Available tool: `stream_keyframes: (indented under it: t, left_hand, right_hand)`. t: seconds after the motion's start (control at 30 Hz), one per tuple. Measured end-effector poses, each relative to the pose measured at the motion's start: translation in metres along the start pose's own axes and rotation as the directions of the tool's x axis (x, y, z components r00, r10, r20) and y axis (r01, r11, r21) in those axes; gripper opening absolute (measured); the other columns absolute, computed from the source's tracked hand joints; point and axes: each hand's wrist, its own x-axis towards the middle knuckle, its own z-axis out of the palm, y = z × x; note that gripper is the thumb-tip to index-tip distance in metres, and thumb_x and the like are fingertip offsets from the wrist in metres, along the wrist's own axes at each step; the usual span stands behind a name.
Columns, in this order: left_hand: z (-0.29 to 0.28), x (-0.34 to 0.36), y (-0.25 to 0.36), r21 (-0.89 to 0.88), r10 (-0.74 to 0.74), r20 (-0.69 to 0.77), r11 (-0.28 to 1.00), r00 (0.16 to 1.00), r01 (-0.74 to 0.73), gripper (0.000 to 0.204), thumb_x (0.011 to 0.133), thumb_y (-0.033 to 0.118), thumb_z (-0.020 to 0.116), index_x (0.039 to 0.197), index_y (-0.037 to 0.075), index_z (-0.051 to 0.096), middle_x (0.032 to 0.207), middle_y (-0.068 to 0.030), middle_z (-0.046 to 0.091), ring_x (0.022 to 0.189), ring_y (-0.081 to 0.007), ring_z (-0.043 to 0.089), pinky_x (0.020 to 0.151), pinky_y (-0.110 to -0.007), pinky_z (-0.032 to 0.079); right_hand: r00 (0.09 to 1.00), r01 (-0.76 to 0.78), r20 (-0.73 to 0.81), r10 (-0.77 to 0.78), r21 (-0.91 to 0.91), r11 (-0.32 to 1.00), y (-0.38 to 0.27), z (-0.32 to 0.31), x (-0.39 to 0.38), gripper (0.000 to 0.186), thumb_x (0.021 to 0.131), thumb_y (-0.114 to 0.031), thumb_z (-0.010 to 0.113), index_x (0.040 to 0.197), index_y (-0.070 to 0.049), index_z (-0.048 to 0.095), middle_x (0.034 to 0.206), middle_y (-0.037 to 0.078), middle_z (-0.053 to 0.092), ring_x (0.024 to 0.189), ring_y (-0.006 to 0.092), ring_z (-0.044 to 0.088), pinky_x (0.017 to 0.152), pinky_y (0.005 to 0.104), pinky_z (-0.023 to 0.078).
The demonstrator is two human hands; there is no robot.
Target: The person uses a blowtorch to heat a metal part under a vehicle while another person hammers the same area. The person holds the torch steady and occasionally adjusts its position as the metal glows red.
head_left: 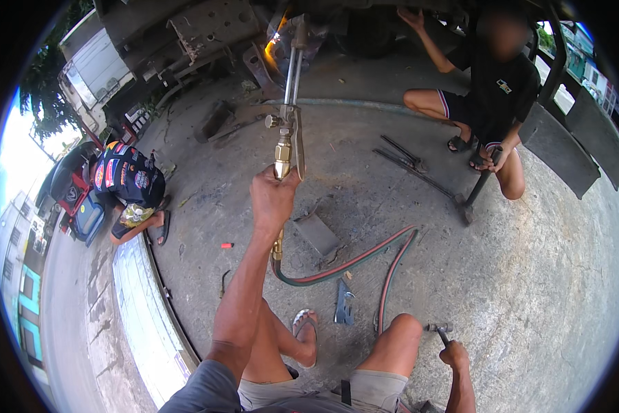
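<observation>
My left hand, at the end of an outstretched arm, is wrapped round the brass and steel cutting torch. The torch points away from me, its head up under a dark vehicle frame. Beside the torch head, part of a metal bracket glows orange, with bright flame or sparks above it. Red and green hoses run from the torch's near end and bend back toward my right knee. Down at the right, my right hand is closed round the handle of a hammer, held beside that knee.
A person squats at the far right, one hand on a sledgehammer. Long-handled tongs lie near them. Another person crouches far left. A flat metal plate, a blue-grey scrap piece and a red object lie on the concrete.
</observation>
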Motion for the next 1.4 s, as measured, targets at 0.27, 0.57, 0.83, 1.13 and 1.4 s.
stream_keyframes:
  t: [0.27,0.57,0.83,1.13,1.4]
  left_hand:
    - [0.004,0.012,-0.008,0.007,0.099,-0.004,0.995,0.995,-0.099,0.044,0.093,0.030,0.081,0.067,0.004,0.058,0.052,0.0000,0.051,0.043,-0.0090,0.048,0.041,-0.031,0.037]
    - [0.003,0.012,-0.009,-0.017,0.043,0.017,0.999,0.999,-0.043,0.042,0.093,0.030,0.081,0.068,0.005,0.059,0.054,0.0011,0.051,0.044,-0.0075,0.047,0.041,-0.030,0.037]
    - [0.005,0.011,-0.009,-0.072,0.065,0.028,0.995,0.997,-0.063,0.040,0.093,0.028,0.081,0.069,0.006,0.059,0.054,0.0018,0.051,0.044,-0.0069,0.046,0.041,-0.029,0.037]
    - [0.006,0.008,-0.008,-0.049,0.046,0.053,0.998,0.998,-0.044,0.040,0.093,0.029,0.081,0.068,0.006,0.058,0.053,0.0018,0.051,0.044,-0.0069,0.047,0.041,-0.029,0.037]
    - [0.007,0.005,-0.009,-0.048,0.044,0.054,0.998,0.998,-0.041,0.040,0.093,0.028,0.081,0.068,0.006,0.058,0.053,0.0023,0.049,0.044,-0.0066,0.046,0.041,-0.030,0.036]
  right_hand:
    - [1.000,-0.028,-0.013,0.028,-0.004,1.000,0.003,0.007,0.004,0.035,0.081,-0.013,0.057,0.106,0.004,0.075,0.109,0.030,0.074,0.106,0.0446,0.072,0.092,0.0506,0.059]
    - [1.000,-0.022,-0.023,0.022,-0.001,1.000,0.001,0.009,-0.003,0.034,0.081,-0.012,0.057,0.105,0.004,0.075,0.108,0.031,0.073,0.105,0.0455,0.072,0.091,0.0519,0.059]
    - [0.999,0.008,-0.032,-0.008,0.004,1.000,0.005,0.013,-0.004,0.034,0.082,-0.010,0.056,0.106,0.005,0.074,0.107,0.033,0.073,0.105,0.0466,0.072,0.091,0.0527,0.059]
    - [1.000,-0.023,0.012,0.023,0.013,1.000,0.009,0.017,-0.001,0.037,0.083,-0.013,0.058,0.112,0.003,0.074,0.111,0.031,0.073,0.106,0.0451,0.072,0.092,0.0519,0.059]
    - [0.999,-0.040,0.027,0.040,0.008,0.999,0.010,0.019,0.002,0.039,0.082,-0.015,0.059,0.114,0.002,0.074,0.112,0.029,0.074,0.107,0.0443,0.073,0.094,0.0509,0.059]
